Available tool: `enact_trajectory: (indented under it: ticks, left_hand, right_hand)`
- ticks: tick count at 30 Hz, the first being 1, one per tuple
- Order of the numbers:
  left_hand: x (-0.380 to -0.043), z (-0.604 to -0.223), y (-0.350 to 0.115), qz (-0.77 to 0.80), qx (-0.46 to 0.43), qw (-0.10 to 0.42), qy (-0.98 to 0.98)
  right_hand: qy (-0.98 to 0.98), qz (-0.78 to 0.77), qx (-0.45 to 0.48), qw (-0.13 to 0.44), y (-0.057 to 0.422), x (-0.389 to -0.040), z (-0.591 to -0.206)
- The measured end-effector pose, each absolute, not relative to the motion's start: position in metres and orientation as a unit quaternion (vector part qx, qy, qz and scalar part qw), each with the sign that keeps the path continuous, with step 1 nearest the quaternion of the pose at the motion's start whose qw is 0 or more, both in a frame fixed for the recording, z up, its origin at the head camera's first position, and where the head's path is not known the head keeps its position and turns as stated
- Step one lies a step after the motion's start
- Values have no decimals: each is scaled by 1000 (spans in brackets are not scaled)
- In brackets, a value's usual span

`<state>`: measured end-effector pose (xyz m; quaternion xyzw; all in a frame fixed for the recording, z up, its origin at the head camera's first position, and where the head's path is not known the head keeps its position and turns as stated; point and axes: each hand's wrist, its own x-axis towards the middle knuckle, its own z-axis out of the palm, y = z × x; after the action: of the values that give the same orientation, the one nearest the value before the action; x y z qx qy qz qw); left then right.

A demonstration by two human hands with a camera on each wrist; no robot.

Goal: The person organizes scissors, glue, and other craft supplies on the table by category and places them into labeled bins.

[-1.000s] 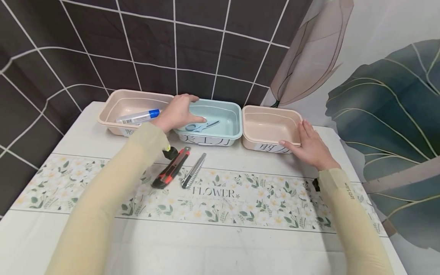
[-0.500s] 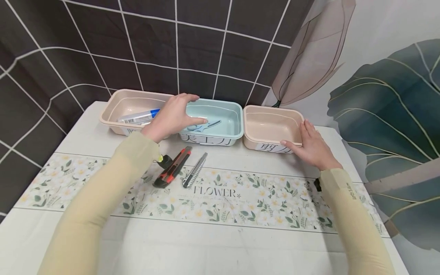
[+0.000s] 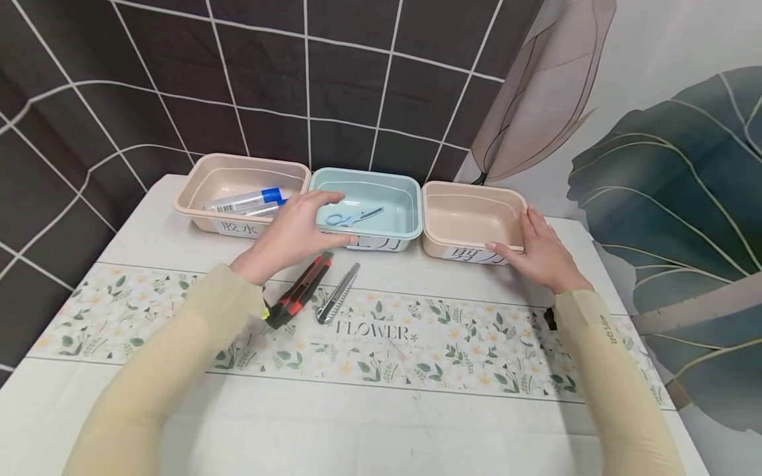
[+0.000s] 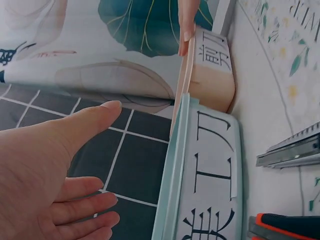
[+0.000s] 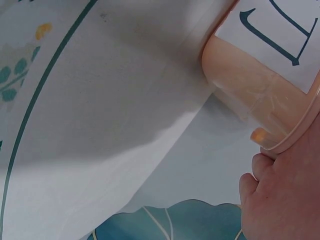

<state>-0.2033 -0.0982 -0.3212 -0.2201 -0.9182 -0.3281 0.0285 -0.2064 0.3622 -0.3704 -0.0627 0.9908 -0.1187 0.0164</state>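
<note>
The scissors (image 3: 356, 217) lie on the floor of the light-blue bin (image 3: 389, 198), toward its left half, and just to the right of the left hand (image 3: 292, 228), which is much the nearer of the two. Their long axis runs roughly along the bin's length, handle loops at its left end and blades slanting right and slightly back. The left hand is at the bin's front left corner; its grip is wide, thumb and fingers well parted, holding nothing.

The right hand (image 3: 538, 251) is well to the right of the light-blue bin, at the far end of the right pink bin (image 3: 461, 205); its fingers are laid along that end, thumb at the front corner, grip spread rather than clenched.

The scissors look small and slender, with pale blue handles and narrow darker blades. In front of the light-blue bin, on the surface (image 3: 369, 430), are a red-and-black utility knife (image 3: 303, 287) and a slimmer snap-off cutter (image 3: 338, 294). Capped glue tubes (image 3: 244, 200) lie in the pink bin to its left.
</note>
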Motion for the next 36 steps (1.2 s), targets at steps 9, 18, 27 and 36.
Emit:
enact_trajectory:
  ticks: [9, 18, 27, 36]
  left_hand:
    - [-178, -332, -102, -331, -222, 13, -917]
    - [-163, -349, -112, -330, -219, 2, -918]
    - [-156, -368, -124, -318, -203, -18, -926]
    - [-149, -382, -136, -332, -178, -30, -926]
  right_hand:
    - [991, -121, -60, 18, 362, -206, -370]
    - [991, -120, -58, 18, 362, -204, -370]
    - [991, -121, -62, 16, 361, -205, -370]
    - [991, -121, -61, 14, 362, -205, -370]
